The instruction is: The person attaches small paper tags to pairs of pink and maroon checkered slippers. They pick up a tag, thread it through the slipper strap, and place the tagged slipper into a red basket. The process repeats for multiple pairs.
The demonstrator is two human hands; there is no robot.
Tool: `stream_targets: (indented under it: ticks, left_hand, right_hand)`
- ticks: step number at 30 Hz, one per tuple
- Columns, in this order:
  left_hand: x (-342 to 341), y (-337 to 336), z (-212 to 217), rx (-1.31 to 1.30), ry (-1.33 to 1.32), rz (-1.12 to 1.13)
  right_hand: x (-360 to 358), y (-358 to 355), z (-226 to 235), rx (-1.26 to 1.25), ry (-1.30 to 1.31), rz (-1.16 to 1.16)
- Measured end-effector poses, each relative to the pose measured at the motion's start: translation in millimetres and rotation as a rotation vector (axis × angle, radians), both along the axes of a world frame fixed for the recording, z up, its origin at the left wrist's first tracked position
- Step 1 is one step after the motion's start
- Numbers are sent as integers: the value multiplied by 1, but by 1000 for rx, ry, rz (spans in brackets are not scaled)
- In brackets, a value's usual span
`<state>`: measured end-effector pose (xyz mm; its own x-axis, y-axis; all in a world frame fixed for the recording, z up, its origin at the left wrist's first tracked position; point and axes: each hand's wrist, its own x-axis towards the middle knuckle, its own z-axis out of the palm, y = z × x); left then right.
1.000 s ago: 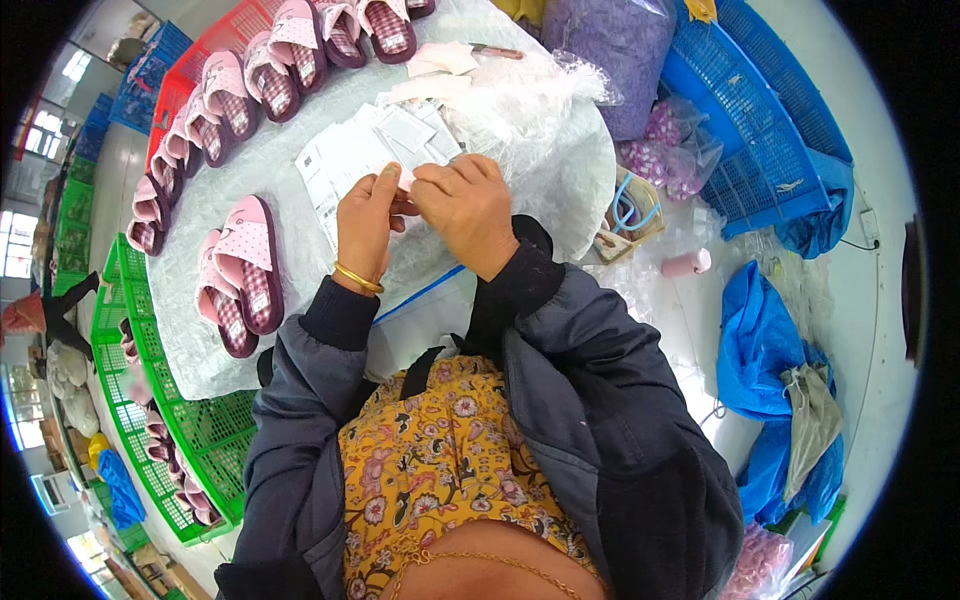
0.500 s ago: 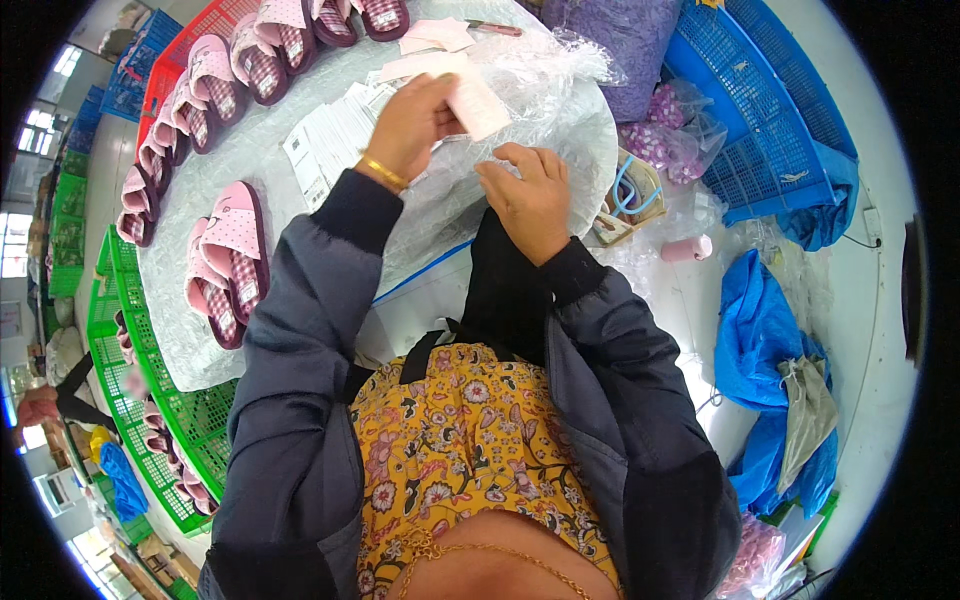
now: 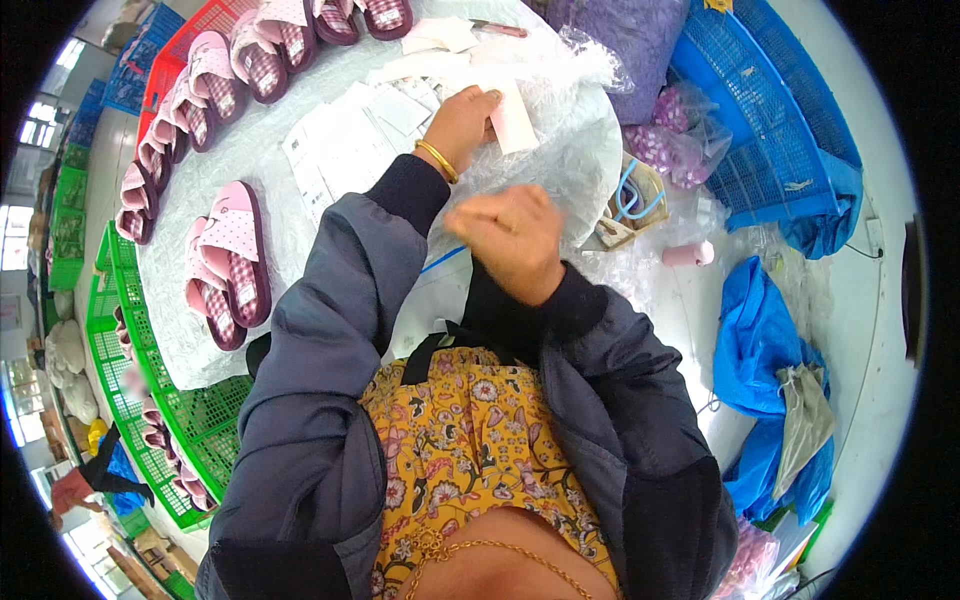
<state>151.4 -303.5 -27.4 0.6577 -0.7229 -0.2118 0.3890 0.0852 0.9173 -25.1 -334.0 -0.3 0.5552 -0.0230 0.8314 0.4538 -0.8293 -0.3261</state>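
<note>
My left hand (image 3: 466, 128) is closed at the left edge of a pale pink card or small stack of slips (image 3: 513, 118) over the round table. Below and to its right, my right hand (image 3: 512, 240) is curled with the fingers pressed together, slightly smeared by motion. Whether anything is in it I cannot make out. Printed white labels (image 3: 335, 145) lie spread left of my left hand. More pale pink slips (image 3: 440, 36) rest beyond it. A pair of pink dotted slippers (image 3: 232, 250) with checked insoles lies on the table to the left.
Several more pink slippers (image 3: 213, 80) line the table's far left edge. Clear plastic film covers the tabletop (image 3: 200, 375). Green crates (image 3: 200, 420) stand at the left, blue crates (image 3: 765, 120) at the far right. A small box (image 3: 640, 205) with a blue-handled tool is right of the table.
My left hand has moved right and slightly nearer with the pink card. My right hand has come down toward me, its fingers curling in more.
</note>
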Motion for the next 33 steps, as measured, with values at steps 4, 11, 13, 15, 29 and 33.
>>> stream_targets:
  ticks: [4,11,13,15,29,33]
  left_hand:
    - [-1,-4,-4,0,-30,18]
    - [-3,-4,-1,-26,2,53]
    - [-5,-1,5,-23,-61,74]
    - [-11,9,12,0,-193,106]
    - [-77,124,50,303,-820,-115]
    - [-85,127,50,205,-915,-70]
  right_hand:
    - [-18,25,26,99,-19,183]
    - [-30,20,32,694,316,256]
    - [-24,18,22,1087,346,263]
    - [-22,5,13,1213,377,258]
    - [-18,8,22,1164,596,315]
    - [-16,12,22,1216,596,329]
